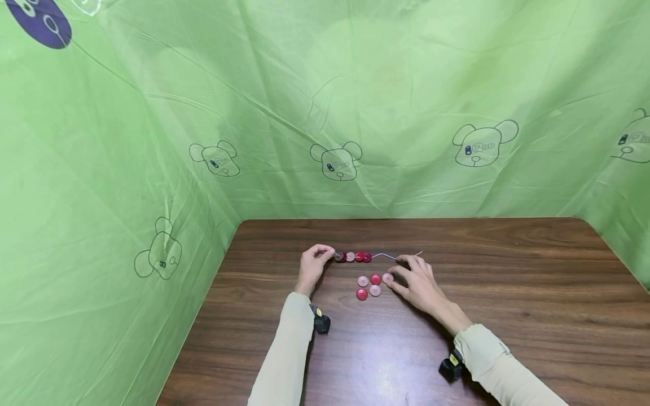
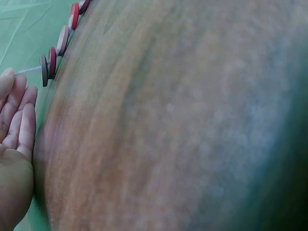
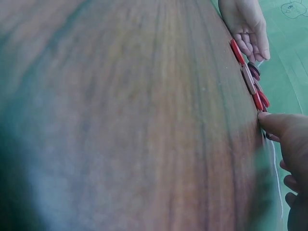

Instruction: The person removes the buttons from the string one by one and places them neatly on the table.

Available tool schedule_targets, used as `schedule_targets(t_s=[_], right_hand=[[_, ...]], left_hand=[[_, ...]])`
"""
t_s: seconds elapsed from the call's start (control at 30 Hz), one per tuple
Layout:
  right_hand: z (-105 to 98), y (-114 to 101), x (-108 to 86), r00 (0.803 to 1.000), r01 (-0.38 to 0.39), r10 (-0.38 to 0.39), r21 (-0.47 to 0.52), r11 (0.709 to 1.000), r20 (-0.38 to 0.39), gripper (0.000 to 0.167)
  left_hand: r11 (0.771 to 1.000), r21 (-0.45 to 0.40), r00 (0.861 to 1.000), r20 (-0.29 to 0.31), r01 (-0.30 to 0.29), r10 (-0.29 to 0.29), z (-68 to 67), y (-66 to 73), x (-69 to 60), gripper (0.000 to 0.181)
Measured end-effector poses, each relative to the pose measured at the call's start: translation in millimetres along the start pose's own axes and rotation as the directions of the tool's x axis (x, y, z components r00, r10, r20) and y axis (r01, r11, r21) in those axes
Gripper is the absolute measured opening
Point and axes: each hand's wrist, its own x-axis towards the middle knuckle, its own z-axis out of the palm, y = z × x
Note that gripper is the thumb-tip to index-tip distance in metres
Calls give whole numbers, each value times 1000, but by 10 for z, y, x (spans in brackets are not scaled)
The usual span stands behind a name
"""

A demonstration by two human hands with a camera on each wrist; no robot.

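My left hand (image 1: pixel 313 267) pinches one end of a pale string (image 1: pixel 384 255) between thumb and fingers. Threaded on that string are several buttons in dark red, pink and red, among them a pink button (image 1: pixel 351 257) and a red button (image 1: pixel 359 256). Around the edge of a loose pink button (image 1: pixel 387 278) on the table, my right hand (image 1: pixel 420 283) has its thumb and index finger in a pinch. Past this hand's other fingers runs the string's free end; whether they touch it is unclear. In the left wrist view the strung buttons (image 2: pixel 63 40) stand on edge.
More loose buttons lie left of my right hand: a pink one (image 1: pixel 363 281), a red one (image 1: pixel 376 279), another red one (image 1: pixel 361 294) and another pink one (image 1: pixel 374 290). The brown wooden table (image 1: pixel 533 293) ends at a green cloth (image 1: pixel 406 192) behind and at the sides.
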Motion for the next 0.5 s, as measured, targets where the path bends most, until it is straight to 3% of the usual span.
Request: schedule_targets(t_s=[0.13,0.27,0.5], right_hand=[[6,3,-1,1000,6,-6,5,1000,0,24],[7,-6,-1,1000,5,-5,16,1000,8,24],[-14,-13,48,999,-32,31,41,999,19,26]], left_hand=[[1000,-13,1000,19,22,-22,-4,-166,105,21],[999,-19,999,-2,37,-37,13,-322,176,21],[1000,-16,999,-44,20,-21,38,-355,173,16]])
